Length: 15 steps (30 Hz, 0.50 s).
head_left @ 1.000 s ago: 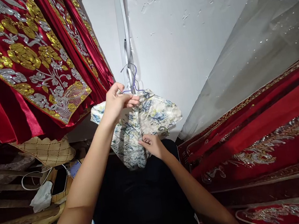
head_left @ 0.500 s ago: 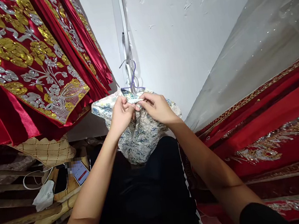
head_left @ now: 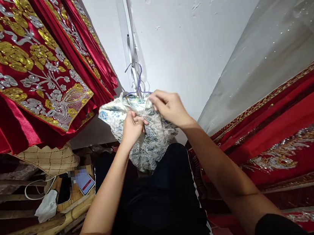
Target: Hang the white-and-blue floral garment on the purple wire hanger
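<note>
A white garment with a blue floral print [head_left: 151,145] hangs in front of me from a purple wire hanger [head_left: 140,75], its lower part bunched by my knees. My left hand [head_left: 133,126] pinches the fabric at the front, below the neckline. Higher and to the right, my right hand [head_left: 169,106] has its thumb and fingertips closed on the garment's neckline edge near the right shoulder. The neck opening shows some of the inside of the cloth between the two hands.
Red garments with gold and silver sequins [head_left: 48,70] hang at the left. At the right are sheer white fabric [head_left: 266,50] and red embroidered cloth [head_left: 291,135]. Two phones, one a lit phone [head_left: 84,181], lie on a bamboo stool [head_left: 77,199] beside a white tissue [head_left: 47,205].
My hands, close together at the neckline before, have moved apart. The left went down a little, the right up and right, and the neckline has spread wider.
</note>
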Tool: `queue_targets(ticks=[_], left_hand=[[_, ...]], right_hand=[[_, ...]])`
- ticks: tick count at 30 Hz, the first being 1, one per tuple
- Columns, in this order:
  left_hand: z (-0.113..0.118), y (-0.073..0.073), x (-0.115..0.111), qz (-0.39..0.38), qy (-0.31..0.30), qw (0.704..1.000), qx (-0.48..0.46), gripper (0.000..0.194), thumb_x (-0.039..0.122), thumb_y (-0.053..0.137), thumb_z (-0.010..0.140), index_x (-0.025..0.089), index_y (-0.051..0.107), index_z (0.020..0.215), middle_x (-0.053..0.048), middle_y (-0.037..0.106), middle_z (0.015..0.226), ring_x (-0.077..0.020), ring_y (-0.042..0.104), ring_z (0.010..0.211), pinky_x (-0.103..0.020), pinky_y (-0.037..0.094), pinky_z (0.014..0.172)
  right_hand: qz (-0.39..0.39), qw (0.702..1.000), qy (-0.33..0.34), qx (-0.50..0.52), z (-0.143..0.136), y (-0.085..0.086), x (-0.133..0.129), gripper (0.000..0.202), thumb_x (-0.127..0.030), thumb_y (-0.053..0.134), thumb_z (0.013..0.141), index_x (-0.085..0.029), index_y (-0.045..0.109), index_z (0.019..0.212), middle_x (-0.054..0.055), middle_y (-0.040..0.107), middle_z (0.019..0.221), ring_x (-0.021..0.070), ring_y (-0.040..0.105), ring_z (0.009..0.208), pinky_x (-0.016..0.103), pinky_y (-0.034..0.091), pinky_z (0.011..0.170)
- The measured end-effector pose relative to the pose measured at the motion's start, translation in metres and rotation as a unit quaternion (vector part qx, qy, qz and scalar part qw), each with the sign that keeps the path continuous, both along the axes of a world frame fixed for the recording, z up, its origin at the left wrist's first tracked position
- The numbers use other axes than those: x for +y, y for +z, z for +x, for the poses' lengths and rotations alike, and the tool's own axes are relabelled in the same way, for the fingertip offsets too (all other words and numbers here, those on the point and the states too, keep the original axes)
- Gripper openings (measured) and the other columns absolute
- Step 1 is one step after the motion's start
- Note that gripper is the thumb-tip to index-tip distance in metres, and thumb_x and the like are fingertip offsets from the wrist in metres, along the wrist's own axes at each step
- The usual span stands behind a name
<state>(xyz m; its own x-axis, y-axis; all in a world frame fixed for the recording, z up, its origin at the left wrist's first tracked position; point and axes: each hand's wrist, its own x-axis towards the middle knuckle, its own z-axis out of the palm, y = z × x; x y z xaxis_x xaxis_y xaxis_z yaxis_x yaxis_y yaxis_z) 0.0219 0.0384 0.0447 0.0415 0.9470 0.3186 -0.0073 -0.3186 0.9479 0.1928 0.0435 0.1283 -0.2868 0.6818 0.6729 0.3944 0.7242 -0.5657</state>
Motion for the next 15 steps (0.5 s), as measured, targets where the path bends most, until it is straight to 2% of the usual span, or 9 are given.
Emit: queue_targets(ticks=[4,6,7,9,11,13,15], left_hand=[[-0.017,-0.047,-0.009,-0.099,-0.022,0.986,0.135,0.024,0.017,0.053,0.082,0.025,0.032,0.092,0.0,0.071,0.078,-0.0122,0.056,0.044,-0.026,0.045,0.051],[-0.031,-0.059,-0.015,-0.146,-0.043,0.962,0.225,0.025,0.023,0.057,0.082,0.023,0.04,0.1,-0.004,0.072,0.081,-0.0175,0.063,0.053,-0.031,0.049,0.058],[-0.038,-0.06,-0.016,-0.154,-0.042,0.952,0.262,0.031,0.028,0.061,0.083,0.022,0.043,0.106,-0.006,0.073,0.084,-0.021,0.067,0.062,-0.033,0.051,0.064],[-0.051,-0.053,-0.012,-0.126,0.012,0.948,0.291,0.055,0.043,0.067,0.082,0.019,0.041,0.124,-0.013,0.071,0.1,-0.0277,0.07,0.085,-0.039,0.053,0.077],[-0.06,-0.037,0.001,-0.056,0.107,0.955,0.271,0.079,0.055,0.067,0.083,0.018,0.029,0.141,-0.021,0.062,0.126,-0.0316,0.065,0.109,-0.044,0.05,0.092],[-0.064,-0.018,0.021,0.025,0.182,0.954,0.236,0.089,0.058,0.066,0.083,0.021,0.019,0.15,-0.023,0.044,0.148,-0.0333,0.053,0.13,-0.047,0.043,0.105],[-0.065,-0.003,0.046,0.087,0.213,0.944,0.237,0.091,0.055,0.07,0.08,0.025,0.021,0.151,-0.019,0.034,0.156,-0.0351,0.039,0.142,-0.051,0.033,0.114]], right_hand=[[0.026,0.991,-0.02,0.131,0.022,0.008,-0.001,0.033,-0.043,0.051,0.1,-0.021,0.06,0.078,-0.001,0.052,0.065,0.0127,0.05,0.062,0.028,0.038,0.063],[0.01,0.985,-0.013,0.171,0.039,0.005,-0.004,0.034,-0.043,0.056,0.098,-0.021,0.058,0.072,-0.001,0.05,0.064,0.0128,0.05,0.061,0.029,0.04,0.063],[-0.008,0.98,-0.003,0.197,0.049,0.0,-0.006,0.034,-0.043,0.059,0.096,-0.021,0.057,0.07,-0.001,0.048,0.063,0.0126,0.048,0.059,0.029,0.04,0.062],[-0.055,0.959,0.031,0.276,0.069,-0.015,-0.009,0.035,-0.043,0.062,0.093,-0.021,0.055,0.066,-0.002,0.042,0.061,0.0116,0.041,0.053,0.028,0.038,0.056],[-0.096,0.916,0.077,0.383,0.088,-0.035,-0.013,0.037,-0.043,0.064,0.089,-0.022,0.05,0.063,-0.004,0.034,0.058,0.0105,0.031,0.047,0.027,0.035,0.05],[-0.111,0.853,0.129,0.494,0.1,-0.058,-0.02,0.043,-0.04,0.067,0.086,-0.022,0.041,0.058,-0.006,0.028,0.055,0.01,0.027,0.043,0.026,0.036,0.048],[-0.125,0.777,0.171,0.592,0.102,-0.084,-0.03,0.049,-0.039,0.071,0.082,-0.022,0.033,0.056,-0.007,0.026,0.05,0.0104,0.031,0.042,0.025,0.039,0.048]])
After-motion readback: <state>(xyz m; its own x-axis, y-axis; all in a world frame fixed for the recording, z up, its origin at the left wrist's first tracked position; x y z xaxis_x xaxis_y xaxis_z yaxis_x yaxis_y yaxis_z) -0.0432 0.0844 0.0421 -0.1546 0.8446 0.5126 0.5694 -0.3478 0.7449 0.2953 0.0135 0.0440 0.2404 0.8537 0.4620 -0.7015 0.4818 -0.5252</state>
